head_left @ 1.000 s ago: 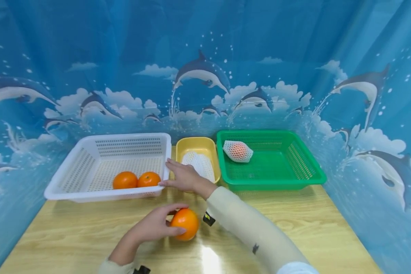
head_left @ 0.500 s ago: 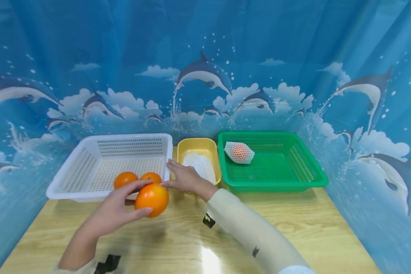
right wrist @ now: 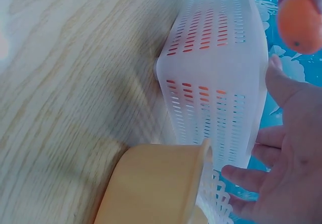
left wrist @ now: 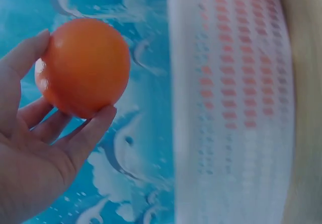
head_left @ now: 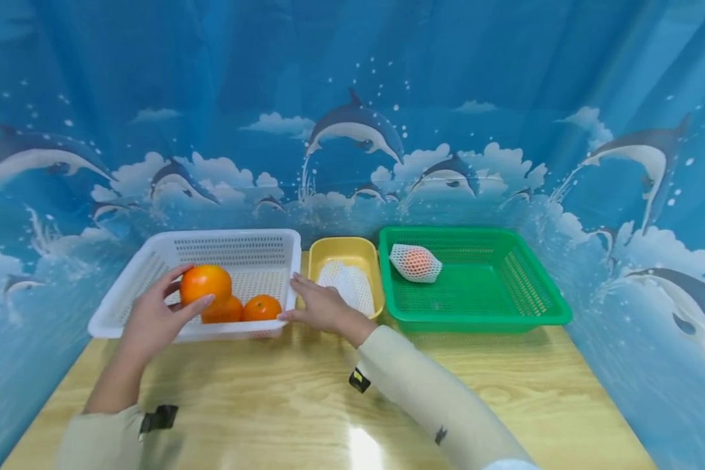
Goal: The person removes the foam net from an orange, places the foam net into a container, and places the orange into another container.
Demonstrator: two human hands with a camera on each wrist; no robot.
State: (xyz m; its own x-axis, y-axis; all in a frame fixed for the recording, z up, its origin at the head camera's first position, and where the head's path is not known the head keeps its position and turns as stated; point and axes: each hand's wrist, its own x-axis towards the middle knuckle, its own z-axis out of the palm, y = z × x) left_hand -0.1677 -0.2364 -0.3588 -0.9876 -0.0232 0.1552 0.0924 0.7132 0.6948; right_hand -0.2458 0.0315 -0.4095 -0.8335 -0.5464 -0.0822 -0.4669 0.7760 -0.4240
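My left hand grips an orange between thumb and fingers, up over the front of the white basket. In the left wrist view the orange is apart from the basket wall. Two more oranges lie inside at the basket's front right; the held one partly covers one of them. My right hand rests on the basket's right rim near the front corner. Its fingers are spread and fairly straight, the thumb touching the rim.
Right beside the white basket stands a small yellow tray holding white foam nets. Further right, a green basket contains one fruit in a foam net. A dolphin-print curtain hangs behind the wooden table.
My left hand has lifted the orange from the table and carried it left and forward, over the white basket. The right hand has stayed on the rim.
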